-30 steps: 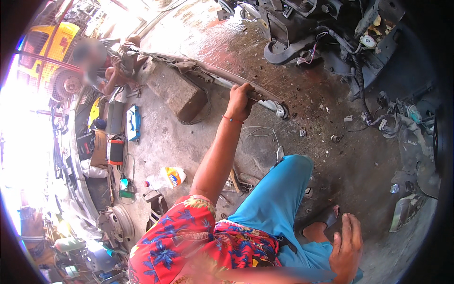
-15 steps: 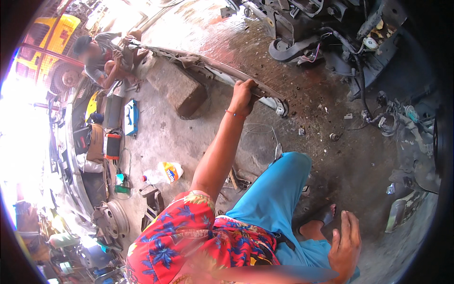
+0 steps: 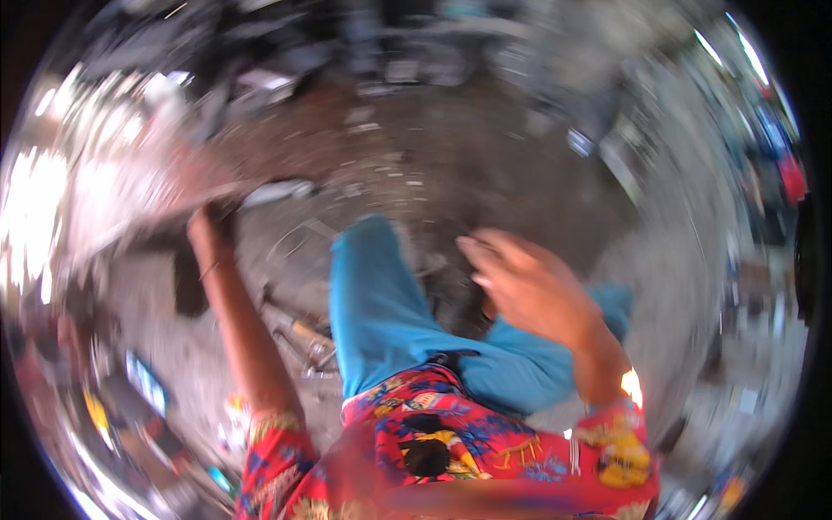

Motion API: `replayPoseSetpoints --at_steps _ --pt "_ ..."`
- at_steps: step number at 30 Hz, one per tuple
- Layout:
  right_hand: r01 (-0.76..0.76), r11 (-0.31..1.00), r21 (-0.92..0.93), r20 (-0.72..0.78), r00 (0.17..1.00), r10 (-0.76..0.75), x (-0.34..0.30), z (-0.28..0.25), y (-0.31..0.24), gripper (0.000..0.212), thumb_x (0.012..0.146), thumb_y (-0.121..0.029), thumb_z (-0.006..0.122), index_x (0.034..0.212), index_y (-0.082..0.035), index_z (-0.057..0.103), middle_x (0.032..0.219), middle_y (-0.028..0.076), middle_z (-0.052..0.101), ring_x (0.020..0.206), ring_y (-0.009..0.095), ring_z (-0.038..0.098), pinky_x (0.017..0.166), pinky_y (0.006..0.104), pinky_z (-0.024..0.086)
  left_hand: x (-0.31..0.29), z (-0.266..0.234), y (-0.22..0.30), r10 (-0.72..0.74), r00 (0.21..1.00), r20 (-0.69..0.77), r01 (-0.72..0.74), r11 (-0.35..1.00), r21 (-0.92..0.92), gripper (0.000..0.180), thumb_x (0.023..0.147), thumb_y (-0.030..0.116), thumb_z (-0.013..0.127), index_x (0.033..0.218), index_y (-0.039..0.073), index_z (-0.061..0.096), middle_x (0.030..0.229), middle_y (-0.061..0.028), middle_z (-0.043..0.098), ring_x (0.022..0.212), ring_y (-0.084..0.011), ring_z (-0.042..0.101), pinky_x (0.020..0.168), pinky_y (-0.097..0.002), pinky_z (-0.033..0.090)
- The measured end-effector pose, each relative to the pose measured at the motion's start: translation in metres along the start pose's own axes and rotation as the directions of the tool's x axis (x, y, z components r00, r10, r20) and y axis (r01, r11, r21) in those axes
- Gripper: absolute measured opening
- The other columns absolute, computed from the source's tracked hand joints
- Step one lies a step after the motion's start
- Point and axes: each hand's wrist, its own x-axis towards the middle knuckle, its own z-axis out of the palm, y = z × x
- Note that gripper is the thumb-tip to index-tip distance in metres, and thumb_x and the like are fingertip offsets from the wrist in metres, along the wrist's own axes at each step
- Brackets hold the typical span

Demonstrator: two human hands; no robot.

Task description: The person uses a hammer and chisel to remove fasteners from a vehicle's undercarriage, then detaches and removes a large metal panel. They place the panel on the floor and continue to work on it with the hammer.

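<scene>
Out to the left, my left hand (image 3: pixel 212 227) is closed around a long, narrow strip of car body metal (image 3: pixel 279 191). The strip's pale end sticks out past my hand to the right, and its other end runs into the bright blur at the left. In front of my right thigh, my right hand (image 3: pixel 530 290) hangs in the air, holding nothing. Its fingers are stretched out and somewhat smeared by motion. Most of the picture is blurred.
A block (image 3: pixel 189 286) sits on the floor beside my left forearm. Tools (image 3: pixel 299 334) lie by my left knee, near a thin wire loop (image 3: pixel 303 230). Dark car parts (image 3: pixel 403 65) fill the far side. A blue case (image 3: pixel 146 381) shows at the left.
My view has swung round to the right. My right hand has risen from beside my leg to in front of it. My left hand still grips the strip.
</scene>
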Motion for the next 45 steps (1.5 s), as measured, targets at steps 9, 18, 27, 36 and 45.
replayPoseSetpoints --at_steps 9,18,27,36,45 --pt "0.177 0.983 -0.053 -0.192 0.964 -0.184 0.01 0.045 0.025 0.043 0.075 -0.017 0.077 0.11 0.004 0.064 0.099 0.016 0.064 0.088 0.033 0.074 0.075 0.0445 0.064 0.046 -0.017 -0.025 0.059 0.94 0.335 0.041 0.959 -0.281 0.038 0.107 0.007 0.06 0.142 -0.006 0.061 0.141 -0.018 0.066 0.123 -0.0312 0.066 0.113 -0.0445 0.055" --pt "0.102 0.99 -0.099 -0.26 0.957 -0.125 0.019 0.05 0.021 0.027 0.081 -0.02 0.071 0.097 0.001 0.075 0.104 0.021 0.076 0.095 0.039 0.078 0.081 0.0494 0.065 0.05 -0.007 -0.011 -0.019 0.933 0.359 0.063 0.992 -0.112 0.02 0.099 0.009 0.064 0.093 -0.01 0.067 0.101 -0.0238 0.073 0.102 -0.0358 0.071 0.107 -0.0486 0.057" --pt "0.036 0.989 -0.141 -0.196 0.979 -0.063 0.029 0.058 0.032 0.026 0.081 -0.019 0.072 0.099 -0.001 0.075 0.103 0.019 0.076 0.092 0.036 0.079 0.078 0.0471 0.065 0.035 0.016 -0.025 -0.012 0.911 0.413 0.092 0.981 -0.173 0.011 0.096 0.002 0.066 0.089 -0.007 0.068 0.094 -0.0199 0.072 0.099 -0.0332 0.071 0.1 -0.0491 0.059" --pt "0.079 0.983 -0.164 -0.226 0.967 -0.115 0.031 0.062 0.031 0.023 0.081 -0.019 0.071 0.095 -0.001 0.074 0.097 0.017 0.075 0.093 0.033 0.078 0.076 0.0445 0.065 0.028 0.015 -0.004 -0.031 0.971 0.236 0.045 0.997 -0.056 0.016 0.097 0.004 0.063 0.085 -0.005 0.069 0.086 -0.0171 0.071 0.095 -0.0321 0.07 0.095 -0.0469 0.059" --pt "0.073 0.985 -0.154 -0.226 0.968 -0.107 0.027 0.061 0.033 0.021 0.082 -0.018 0.07 0.093 0.0 0.072 0.097 0.018 0.073 0.089 0.035 0.077 0.073 0.0455 0.065 0.021 0.01 -0.007 -0.137 0.972 0.191 0.186 0.945 -0.269 0.017 0.098 0.005 0.056 0.089 -0.002 0.067 0.087 -0.0177 0.07 0.089 -0.0324 0.069 0.096 -0.0451 0.058"
